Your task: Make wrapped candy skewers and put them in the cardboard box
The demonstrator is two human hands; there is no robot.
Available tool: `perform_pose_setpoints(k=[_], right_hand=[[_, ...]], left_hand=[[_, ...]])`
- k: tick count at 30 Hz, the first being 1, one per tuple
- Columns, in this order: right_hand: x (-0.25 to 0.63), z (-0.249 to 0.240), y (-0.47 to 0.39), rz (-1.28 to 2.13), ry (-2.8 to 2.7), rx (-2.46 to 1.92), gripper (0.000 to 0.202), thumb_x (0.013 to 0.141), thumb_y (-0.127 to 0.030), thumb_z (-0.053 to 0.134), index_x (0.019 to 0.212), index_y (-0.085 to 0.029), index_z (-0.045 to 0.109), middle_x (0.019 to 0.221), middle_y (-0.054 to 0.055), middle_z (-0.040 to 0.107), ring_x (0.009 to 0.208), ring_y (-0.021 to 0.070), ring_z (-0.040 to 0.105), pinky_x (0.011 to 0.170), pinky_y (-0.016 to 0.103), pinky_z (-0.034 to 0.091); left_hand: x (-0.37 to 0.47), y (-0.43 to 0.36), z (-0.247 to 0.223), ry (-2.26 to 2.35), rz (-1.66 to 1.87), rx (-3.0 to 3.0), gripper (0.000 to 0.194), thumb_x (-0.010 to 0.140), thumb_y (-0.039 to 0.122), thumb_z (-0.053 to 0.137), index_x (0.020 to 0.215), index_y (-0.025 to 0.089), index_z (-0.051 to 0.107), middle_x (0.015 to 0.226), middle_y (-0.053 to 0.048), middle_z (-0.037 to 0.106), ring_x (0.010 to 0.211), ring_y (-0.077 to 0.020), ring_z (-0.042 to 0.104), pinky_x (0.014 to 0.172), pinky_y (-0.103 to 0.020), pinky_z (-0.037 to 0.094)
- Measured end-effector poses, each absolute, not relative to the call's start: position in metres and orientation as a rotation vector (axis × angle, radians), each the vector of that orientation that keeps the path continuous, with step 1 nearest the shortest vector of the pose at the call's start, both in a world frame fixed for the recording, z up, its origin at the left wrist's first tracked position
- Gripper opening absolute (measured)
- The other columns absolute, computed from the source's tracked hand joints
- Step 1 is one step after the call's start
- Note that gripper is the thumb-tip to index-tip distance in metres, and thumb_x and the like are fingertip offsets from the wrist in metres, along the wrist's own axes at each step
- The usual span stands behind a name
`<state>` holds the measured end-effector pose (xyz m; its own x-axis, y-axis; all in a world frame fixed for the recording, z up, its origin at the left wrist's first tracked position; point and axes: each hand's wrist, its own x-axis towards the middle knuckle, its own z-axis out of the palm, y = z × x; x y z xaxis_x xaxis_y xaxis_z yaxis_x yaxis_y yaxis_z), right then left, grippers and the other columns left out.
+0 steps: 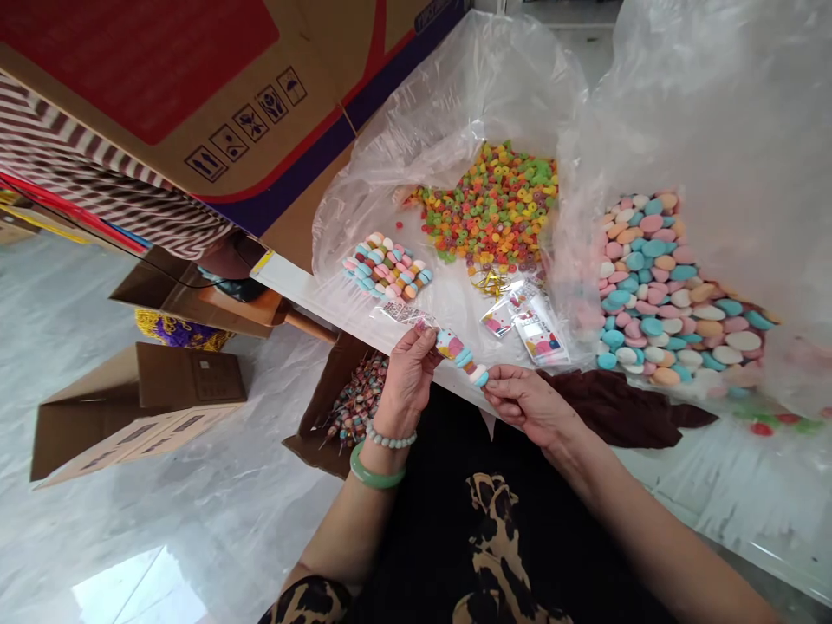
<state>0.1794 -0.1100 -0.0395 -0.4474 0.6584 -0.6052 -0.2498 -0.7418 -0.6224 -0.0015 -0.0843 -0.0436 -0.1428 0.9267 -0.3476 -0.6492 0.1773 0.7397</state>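
Between my hands is a candy skewer point(468, 362) of pink, blue, orange and white pieces, its upper part covered by a small printed clear bag point(446, 340). My left hand point(416, 364) is closed, pinching the bag near its upper left end. At the lower right end of the skewer, by a blue piece, the fingers of my right hand point(520, 399) are pinched shut. Several finished-looking candy skewers point(388, 267) lie side by side on the table point(448, 378) beyond my left hand. Printed bags point(539, 328) and gold twist ties point(492, 282) lie beyond my right hand.
Ring-shaped gummies point(497, 208) and pastel oval candies point(656, 295) are heaped on plastic sheeting point(481, 78). A brown cloth point(624, 407) lies at the table edge. Below left stands a carton of wrapped skewers point(360, 399). A large carton point(260, 104) and a person's striped sleeve point(110, 165) are at upper left.
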Motion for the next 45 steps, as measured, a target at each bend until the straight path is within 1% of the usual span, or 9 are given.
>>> perform_pose_setpoints(k=[9, 14, 19, 24, 28, 33, 37, 41, 45], right_hand=[[0.181, -0.049, -0.109, 2.402, -0.479, -1.106, 0.029, 0.057, -0.026, 0.077, 0.070, -0.016, 0.054, 0.054, -0.007, 0.050, 0.037, -0.0011, 0.020, 0.036, 0.015, 0.006], [0.172, -0.048, -0.115, 1.847, -0.816, -1.384, 0.019, 0.064, -0.031, 0.069, 0.065, -0.018, 0.055, 0.052, -0.006, 0.048, 0.041, 0.0039, 0.028, 0.040, 0.019, 0.015], [0.165, -0.049, -0.124, 1.069, -1.502, -1.540, 0.015, 0.082, -0.026, 0.055, 0.068, -0.020, 0.059, 0.062, -0.002, 0.055, 0.059, 0.0128, 0.048, 0.056, 0.025, 0.034], [0.167, -0.053, -0.133, 0.180, -2.106, -1.495, 0.028, 0.093, -0.012, 0.042, 0.074, -0.019, 0.062, 0.069, 0.004, 0.060, 0.064, 0.0153, 0.049, 0.059, 0.032, 0.027], [0.170, -0.053, -0.134, -0.084, -2.235, -1.361, 0.026, 0.094, -0.011, 0.043, 0.083, -0.019, 0.065, 0.069, 0.004, 0.062, 0.064, 0.0166, 0.048, 0.060, 0.034, 0.027], [0.165, -0.050, -0.131, 0.257, -2.008, -1.438, 0.026, 0.092, -0.013, 0.043, 0.076, -0.019, 0.062, 0.070, 0.005, 0.061, 0.066, 0.0159, 0.050, 0.061, 0.031, 0.031], [0.159, -0.046, -0.120, 1.141, -1.438, -1.448, 0.012, 0.081, -0.025, 0.056, 0.070, -0.020, 0.057, 0.066, 0.000, 0.057, 0.059, 0.0124, 0.047, 0.054, 0.026, 0.032], [0.161, -0.045, -0.109, 2.045, -0.725, -1.202, 0.021, 0.064, -0.033, 0.067, 0.072, -0.020, 0.053, 0.055, -0.007, 0.045, 0.041, 0.0047, 0.022, 0.042, 0.021, 0.013], [0.164, -0.050, -0.107, 2.107, -0.671, -1.178, 0.023, 0.061, -0.032, 0.068, 0.071, -0.020, 0.052, 0.054, -0.008, 0.043, 0.041, 0.0040, 0.019, 0.041, 0.021, 0.011]], left_hand=[[-0.005, -0.085, -0.044, 0.963, 1.255, 0.461, 0.026, 0.071, 0.034, 0.081, 0.083, 0.014, 0.070, 0.078, -0.004, 0.071, 0.069, -0.0150, 0.067, 0.071, -0.029, 0.054], [-0.003, -0.086, -0.043, 0.970, 1.240, 0.453, 0.035, 0.066, 0.038, 0.083, 0.088, 0.013, 0.072, 0.079, -0.006, 0.072, 0.074, -0.0207, 0.070, 0.074, -0.034, 0.054], [0.014, -0.090, -0.046, 1.037, 1.372, 0.427, 0.027, 0.065, 0.035, 0.084, 0.076, 0.014, 0.070, 0.075, -0.004, 0.072, 0.069, -0.0140, 0.067, 0.073, -0.028, 0.052], [0.021, -0.093, -0.049, 1.068, 1.408, 0.361, 0.026, 0.067, 0.034, 0.082, 0.074, 0.014, 0.069, 0.077, -0.003, 0.071, 0.071, -0.0122, 0.065, 0.075, -0.026, 0.051], [0.013, -0.092, -0.052, 1.070, 1.332, 0.306, 0.028, 0.067, 0.036, 0.082, 0.074, 0.013, 0.068, 0.075, -0.003, 0.071, 0.070, -0.0136, 0.065, 0.073, -0.029, 0.053], [0.014, -0.092, -0.049, 1.042, 1.329, 0.372, 0.029, 0.066, 0.036, 0.083, 0.074, 0.011, 0.069, 0.077, -0.005, 0.072, 0.073, -0.0149, 0.067, 0.078, -0.030, 0.053], [0.022, -0.095, -0.044, 0.965, 1.316, 0.429, 0.030, 0.068, 0.038, 0.082, 0.070, 0.013, 0.067, 0.077, -0.005, 0.071, 0.075, -0.0175, 0.069, 0.083, -0.033, 0.053], [0.023, -0.097, -0.044, 0.946, 1.278, 0.461, 0.030, 0.068, 0.039, 0.082, 0.069, 0.014, 0.066, 0.077, -0.004, 0.071, 0.076, -0.0183, 0.070, 0.081, -0.032, 0.053], [0.017, -0.095, -0.045, 1.006, 1.163, 0.416, 0.037, 0.067, 0.045, 0.081, 0.080, 0.013, 0.069, 0.079, -0.007, 0.072, 0.073, -0.0189, 0.070, 0.076, -0.033, 0.054]])
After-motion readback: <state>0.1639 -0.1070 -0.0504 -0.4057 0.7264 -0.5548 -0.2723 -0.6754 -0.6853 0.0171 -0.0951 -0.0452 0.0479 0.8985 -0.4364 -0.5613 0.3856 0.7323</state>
